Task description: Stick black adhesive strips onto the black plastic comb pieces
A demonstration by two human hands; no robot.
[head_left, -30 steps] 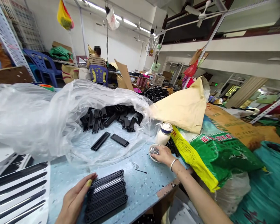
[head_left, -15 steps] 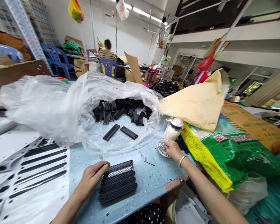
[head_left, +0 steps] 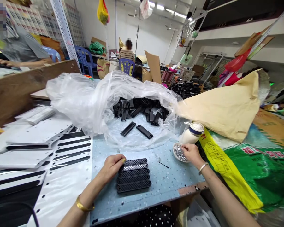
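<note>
My left hand [head_left: 112, 167] rests at the left end of a row of black strips [head_left: 133, 175] with a diamond-patterned surface. Its fingers are closed against the far strips, thumb on top. The strips lie side by side on the blue speckled table [head_left: 165, 183]. My right hand [head_left: 192, 155] reaches into a small white bowl [head_left: 177, 160] of tiny shiny metal pieces [head_left: 180, 152], fingertips pinched together among them. Whether a piece is between those fingertips is too small to tell. Between the hands lies a thin dark stick [head_left: 163, 164].
A clear plastic bag [head_left: 90, 104] lies open behind, with many black parts [head_left: 142, 108] inside. Behind the bowl stands a white bottle [head_left: 191, 134]. Printed white sheets [head_left: 68, 176] cover the left side; a green and yellow sack [head_left: 239, 167] lies right. Two other people sit farther back.
The view has swung left, so everything sits farther right, and a seated person has come into sight at the far left. Both hands keep their places at the strips and the bowl.
</note>
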